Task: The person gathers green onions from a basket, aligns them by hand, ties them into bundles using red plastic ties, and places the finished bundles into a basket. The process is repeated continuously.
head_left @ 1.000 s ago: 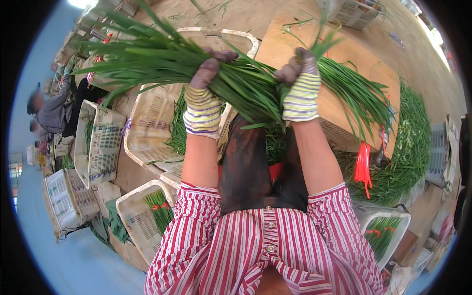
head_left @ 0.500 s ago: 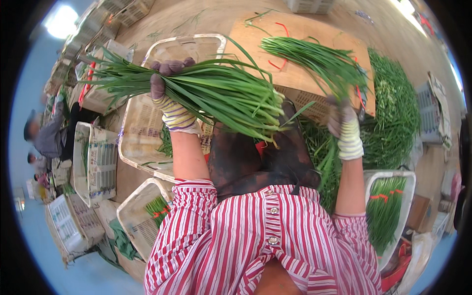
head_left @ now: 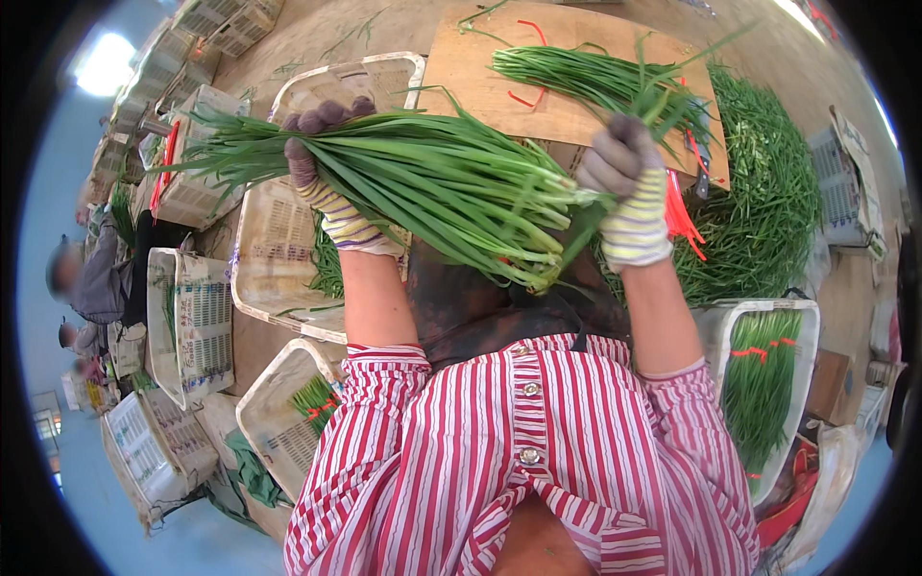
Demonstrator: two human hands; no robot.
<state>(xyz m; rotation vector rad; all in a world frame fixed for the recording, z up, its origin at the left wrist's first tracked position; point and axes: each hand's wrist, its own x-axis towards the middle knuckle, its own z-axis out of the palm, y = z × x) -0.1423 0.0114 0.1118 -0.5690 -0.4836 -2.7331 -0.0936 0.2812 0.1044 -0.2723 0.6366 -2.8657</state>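
Note:
My left hand (head_left: 317, 173), in a grey-coated striped glove, is closed round the leafy part of a thick bunch of garlic chives (head_left: 432, 187). Its pale cut ends point right, toward my right hand (head_left: 624, 178). That hand, gloved alike, is closed on a few loose chive leaves (head_left: 663, 106) beside those pale ends; the strands stick out above and below the fist. Beyond it, another pile of chives (head_left: 567, 77) lies on a wooden board (head_left: 456, 82), with a red tie (head_left: 526, 100) under it.
Red ties (head_left: 680, 221) hang at the board's near edge. A big heap of chives (head_left: 768, 211) lies to the right. Tied bundles (head_left: 759, 384) fill a white crate (head_left: 809, 384) at lower right. Left of me are a large crate (head_left: 252, 293) and a smaller one (head_left: 264, 394).
My right hand has moved left from beside the board to the pale ends of the bunch, with loose leaves in it. The left hand keeps its hold, nearly in place.

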